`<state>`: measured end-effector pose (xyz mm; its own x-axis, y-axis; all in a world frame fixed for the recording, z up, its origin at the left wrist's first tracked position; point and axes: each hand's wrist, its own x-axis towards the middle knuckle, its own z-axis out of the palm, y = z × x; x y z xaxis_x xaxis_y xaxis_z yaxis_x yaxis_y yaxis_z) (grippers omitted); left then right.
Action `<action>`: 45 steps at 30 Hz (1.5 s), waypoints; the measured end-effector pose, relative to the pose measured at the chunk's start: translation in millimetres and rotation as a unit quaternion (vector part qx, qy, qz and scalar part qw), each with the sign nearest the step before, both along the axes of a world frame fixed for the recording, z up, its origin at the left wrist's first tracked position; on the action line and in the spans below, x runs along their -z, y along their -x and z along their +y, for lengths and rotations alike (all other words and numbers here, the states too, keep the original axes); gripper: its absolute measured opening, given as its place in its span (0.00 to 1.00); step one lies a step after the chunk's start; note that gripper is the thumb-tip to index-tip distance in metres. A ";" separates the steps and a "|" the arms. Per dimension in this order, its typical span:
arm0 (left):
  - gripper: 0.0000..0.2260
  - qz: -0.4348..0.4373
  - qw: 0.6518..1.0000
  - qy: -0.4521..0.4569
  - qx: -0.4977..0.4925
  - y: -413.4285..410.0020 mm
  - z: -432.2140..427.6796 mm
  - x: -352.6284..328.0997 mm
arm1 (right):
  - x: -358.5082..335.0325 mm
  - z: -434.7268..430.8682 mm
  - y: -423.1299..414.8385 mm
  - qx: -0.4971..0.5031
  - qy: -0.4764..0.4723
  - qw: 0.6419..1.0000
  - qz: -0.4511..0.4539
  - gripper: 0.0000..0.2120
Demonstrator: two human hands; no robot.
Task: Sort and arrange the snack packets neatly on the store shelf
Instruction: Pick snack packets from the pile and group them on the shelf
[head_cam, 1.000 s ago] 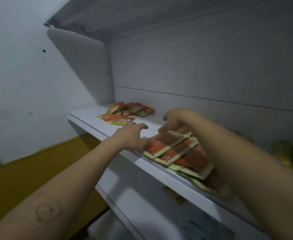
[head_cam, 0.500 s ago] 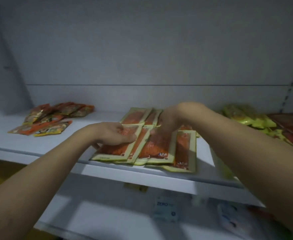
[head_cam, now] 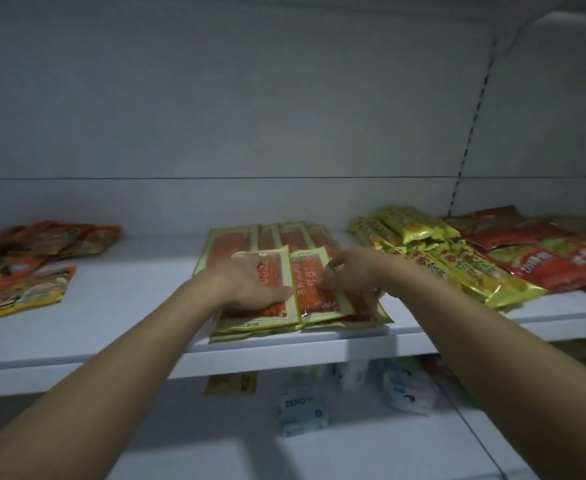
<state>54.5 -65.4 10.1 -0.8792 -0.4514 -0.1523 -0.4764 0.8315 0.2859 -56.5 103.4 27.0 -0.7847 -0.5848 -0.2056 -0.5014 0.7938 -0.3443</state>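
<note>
Our left hand (head_cam: 250, 282) lies palm down, fingers nearly straight, pressing on the left of two orange snack packets (head_cam: 310, 285) that top a flat stack at the front of the white shelf (head_cam: 111, 344). Our right hand (head_cam: 352, 273) has its fingers bent, with the tips at the right edge of the neighbouring packet. We cannot tell whether they pinch it or only touch it. The stack reaches the shelf's front lip, and its lower layers are fanned slightly out of line. Just behind it, touching, lies a back row (head_cam: 229, 244) of the same packets, side by side. To the left a wide stretch of bare shelf separates the stack from a loose pile of orange pouches (head_cam: 25, 268). On the right the room is tight: long yellow-green packs (head_cam: 419, 230) lie just beside our right wrist, and red bags (head_cam: 544, 265) overlap one another beyond them. The snack packets are flat rectangles of glossy film, orange in the middle with a yellow-green border. The shelf and the back panel (head_cam: 284, 116) are smooth and pale, and a slotted upright (head_cam: 471, 133) runs up the panel on the right. On the lower shelf stands a pale blue pack (head_cam: 302, 410) marked ZERO.
</note>
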 end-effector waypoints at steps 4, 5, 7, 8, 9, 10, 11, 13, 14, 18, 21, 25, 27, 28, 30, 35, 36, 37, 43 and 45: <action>0.41 -0.002 0.999 -0.038 -0.006 -10.6 -12.0 -5.3 | 9.5 2.4 -1.1 0.048 0.087 0.995 -0.016 0.21; 0.38 0.005 0.998 -0.063 -0.013 -12.1 -13.8 -7.5 | 10.5 2.2 -1.6 0.057 0.109 0.992 -0.020 0.21; 0.30 0.028 0.992 -0.118 -0.025 -12.5 -15.7 -10.3 | 11.1 0.8 -3.9 0.069 0.140 0.988 -0.023 0.21; 0.25 0.039 0.989 -0.142 -0.027 -12.1 -15.2 -10.4 | 11.6 -0.2 -5.3 0.071 0.147 0.986 -0.023 0.22; 0.21 0.052 0.984 -0.168 -0.028 -11.2 -13.6 -10.2 | 12.5 -1.0 -6.7 0.072 0.153 0.985 -0.026 0.21; 0.19 0.065 0.979 -0.191 -0.027 -9.8 -11.1 -9.8 | 13.8 -1.7 -7.3 0.072 0.159 0.984 -0.026 0.21; 0.18 0.074 0.976 -0.205 -0.024 -7.5 -8.0 -9.2 | 15.3 -1.8 -7.4 0.070 0.162 0.984 -0.023 0.20; 0.19 0.085 0.972 -0.217 -0.015 -2.6 -0.5 -8.0 | 17.1 -1.5 -7.7 0.069 0.166 0.983 -0.019 0.18; 0.20 0.091 0.971 -0.221 -0.012 -0.4 2.9 -7.4 | 17.2 -1.0 -7.5 0.072 0.170 0.983 -0.022 0.17; 0.23 0.119 0.960 -0.254 -0.010 2.3 6.9 -2.2 | 16.8 4.1 -2.9 0.096 0.207 0.971 -0.065 0.17; 0.28 0.163 0.948 -0.272 -0.020 -0.3 3.7 3.1 | 18.7 10.5 3.2 0.114 0.240 0.959 -0.094 0.20; 0.24 0.164 0.960 -0.226 -0.010 -11.2 -5.8 3.7 | 20.4 13.1 8.6 0.120 0.271 0.946 -0.131 0.19; 0.23 0.122 0.983 -0.136 0.000 -17.6 -8.1 2.3 | 20.2 13.7 11.3 0.114 0.266 0.949 -0.124 0.19; 0.26 0.090 0.994 -0.064 -0.004 -19.6 -7.5 3.1 | 20.1 13.7 12.9 0.110 0.259 0.953 -0.115 0.18; 0.33 0.079 0.996 0.037 -0.002 -19.5 -2.3 5.9 | 19.4 13.3 16.9 0.103 0.252 0.957 -0.097 0.16; 0.39 0.029 0.989 0.069 0.126 -10.4 25.7 21.5 | 17.5 12.4 27.6 0.089 0.214 0.971 -0.053 0.15; 0.38 0.010 0.989 0.081 0.127 -8.7 28.6 25.5 | 18.0 13.3 29.5 0.086 0.205 0.974 -0.042 0.15; 0.37 0.000 0.989 0.087 0.121 -6.9 30.0 28.6 | 19.0 14.3 31.3 0.083 0.194 0.977 -0.031 0.15; 0.38 0.031 0.992 0.088 0.087 -0.9 35.2 25.0 | 19.5 17.1 29.4 0.035 0.051 0.995 0.082 0.18; 0.37 0.058 0.994 0.077 0.051 2.7 30.3 14.9 | 13.0 16.4 28.0 0.021 -0.004 0.994 0.110 0.21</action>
<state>51.8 -35.1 -4.9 -0.9294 -0.3688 0.0166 -0.3583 0.9120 0.1999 -84.4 119.8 14.0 -0.8348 -0.5497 -0.0307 -0.5302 0.8176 -0.2244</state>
